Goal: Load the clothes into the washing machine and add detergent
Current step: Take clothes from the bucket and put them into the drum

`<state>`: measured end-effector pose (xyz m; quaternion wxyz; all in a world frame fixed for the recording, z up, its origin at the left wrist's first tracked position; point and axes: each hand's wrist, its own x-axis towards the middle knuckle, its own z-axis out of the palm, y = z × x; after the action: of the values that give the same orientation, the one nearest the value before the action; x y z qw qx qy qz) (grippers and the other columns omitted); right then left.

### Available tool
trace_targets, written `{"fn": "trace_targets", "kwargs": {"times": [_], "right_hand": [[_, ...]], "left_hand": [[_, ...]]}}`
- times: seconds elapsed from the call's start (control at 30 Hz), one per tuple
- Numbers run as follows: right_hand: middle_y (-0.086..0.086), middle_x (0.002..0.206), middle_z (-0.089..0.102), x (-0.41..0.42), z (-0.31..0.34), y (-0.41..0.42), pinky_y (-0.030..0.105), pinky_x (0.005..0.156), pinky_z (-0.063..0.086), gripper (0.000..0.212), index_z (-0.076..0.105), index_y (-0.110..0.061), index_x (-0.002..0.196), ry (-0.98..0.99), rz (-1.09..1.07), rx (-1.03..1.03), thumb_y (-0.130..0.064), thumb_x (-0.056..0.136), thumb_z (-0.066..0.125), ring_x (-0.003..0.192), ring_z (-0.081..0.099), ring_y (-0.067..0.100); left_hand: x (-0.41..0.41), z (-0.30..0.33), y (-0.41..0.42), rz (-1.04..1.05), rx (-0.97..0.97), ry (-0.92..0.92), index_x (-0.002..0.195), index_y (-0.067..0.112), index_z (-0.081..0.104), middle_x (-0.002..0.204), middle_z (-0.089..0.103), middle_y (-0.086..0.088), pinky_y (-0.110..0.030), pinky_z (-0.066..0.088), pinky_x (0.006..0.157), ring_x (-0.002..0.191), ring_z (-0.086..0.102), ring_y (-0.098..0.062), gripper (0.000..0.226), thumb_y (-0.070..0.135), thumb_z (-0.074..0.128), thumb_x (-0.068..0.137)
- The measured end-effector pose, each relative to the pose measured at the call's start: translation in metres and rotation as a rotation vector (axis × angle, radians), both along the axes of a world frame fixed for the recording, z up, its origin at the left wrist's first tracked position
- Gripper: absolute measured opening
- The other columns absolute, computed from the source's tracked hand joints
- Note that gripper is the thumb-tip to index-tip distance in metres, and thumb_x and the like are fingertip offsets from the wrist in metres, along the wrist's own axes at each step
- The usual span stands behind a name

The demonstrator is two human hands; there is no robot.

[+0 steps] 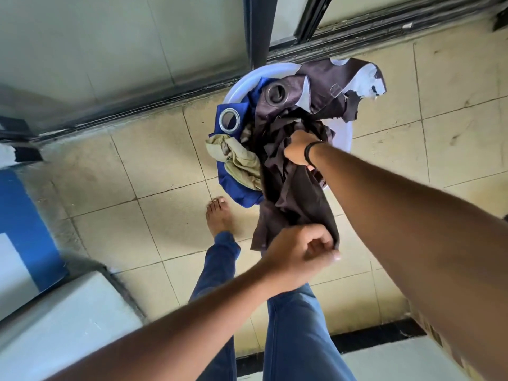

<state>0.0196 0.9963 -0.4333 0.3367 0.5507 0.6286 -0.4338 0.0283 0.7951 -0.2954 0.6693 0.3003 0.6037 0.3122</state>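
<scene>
Near, low middle: our left hand [298, 253] pinches the bottom edge of the dark brown cloth [295, 193] | Middle: our right hand [298, 148] grips the same cloth higher up, fingers curled into it | Far, upper middle: the white tub [242, 86] on the tiled floor [154, 171] holds blue cloth [239, 185] and tan cloth [242, 160]

The dark brown cloth [297, 193] is matt; its eyelet rings [229, 120] are shiny metal; the tub [242, 83] is smooth white plastic.
</scene>
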Motion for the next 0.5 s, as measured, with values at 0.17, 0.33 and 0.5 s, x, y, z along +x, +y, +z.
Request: {"fn": "trace_targets", "kwargs": {"times": [0.17,0.33,0.5], "right_hand": [[0.026,0.121,0.060,0.003,0.048,-0.033,0.037,0.090,0.046,0.024,0.057,-0.004,0.107,0.150,0.073,0.189,-0.023,0.094,0.049,0.112,0.057,0.041],[0.012,0.074,0.063,0.038,0.123,-0.112,0.038,0.065,0.049,0.023,0.052,-0.018,0.076,0.597,0.310,0.264,-0.034,0.083,0.037,0.072,0.062,0.034],[-0.009,0.062,0.041,0.054,0.177,-0.131,0.029,0.056,0.035,0.015,0.037,-0.025,0.073,0.692,0.231,0.093,-0.020,0.084,0.047,0.057,0.041,0.016]], "left_hand": [[-0.039,-0.038,0.001,0.592,-0.200,0.258,0.068,0.016,0.062,0.064,0.063,0.011,-0.032,0.049,0.065,0.067,0.061,-0.013,0.020,0.023,0.049,0.082],[-0.111,-0.079,0.032,0.740,-0.413,0.261,0.088,0.023,0.068,0.094,0.075,-0.002,-0.053,0.055,0.090,0.094,0.071,-0.030,0.055,0.074,0.050,0.076],[-0.122,-0.092,0.065,0.031,-0.480,0.097,0.115,0.017,0.070,0.106,0.076,-0.002,-0.036,0.055,0.089,0.097,0.073,-0.020,0.050,0.055,0.074,0.084]]}}
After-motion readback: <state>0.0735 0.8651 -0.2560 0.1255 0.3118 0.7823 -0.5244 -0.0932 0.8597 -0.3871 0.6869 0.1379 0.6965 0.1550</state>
